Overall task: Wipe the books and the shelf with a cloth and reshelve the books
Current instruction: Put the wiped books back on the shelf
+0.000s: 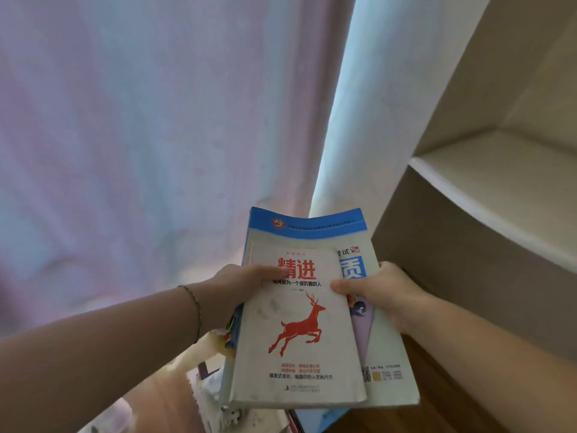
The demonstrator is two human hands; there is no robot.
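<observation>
A pale pink curtain is hung behind, and a bare white shelf is seen at the right. A stack of books is held in mid-air, gripped by the left hand and right hand, thumbs pressed on top. On the white top cover a red deer and "精进" are printed; a blue-banded book lies beneath.

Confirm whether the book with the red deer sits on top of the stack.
Yes, the red deer book lies topmost, over the larger blue-topped book.
</observation>
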